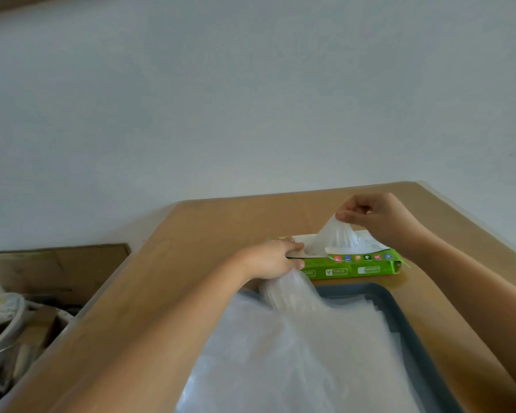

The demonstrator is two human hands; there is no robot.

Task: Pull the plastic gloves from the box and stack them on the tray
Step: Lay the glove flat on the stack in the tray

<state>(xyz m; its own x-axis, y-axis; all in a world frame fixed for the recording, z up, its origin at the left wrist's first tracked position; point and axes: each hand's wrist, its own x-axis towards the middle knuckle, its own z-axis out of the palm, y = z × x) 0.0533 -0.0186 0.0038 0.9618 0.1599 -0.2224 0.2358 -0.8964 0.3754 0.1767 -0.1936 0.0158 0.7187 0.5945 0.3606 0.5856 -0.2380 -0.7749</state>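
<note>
On the wooden table (191,278): my green box (355,268) lies along the far side, just behind the tray (399,320).
Right hand (379,219): above the box, thumb and forefinger pinched together on the tip of a glove (337,236).
Glove: clear plastic, drawn up in a peak out of the slot in the box's white top, its lower part inside.
Left hand (268,259): on the box's left end, my fingers curled over the top edge and my thumb against the green front, gripping it.
Tray: dark grey, nearer to me than the box, its far rim just beside the box's front.
Stack of gloves (295,368): pale and translucent, covering most of the tray; a crumpled glove (289,290) rises from it to just under my left hand, and I cannot tell whether I touch it.
Left of the table: a cardboard sheet (57,266) and a pale shoe (6,311) lower down.
</note>
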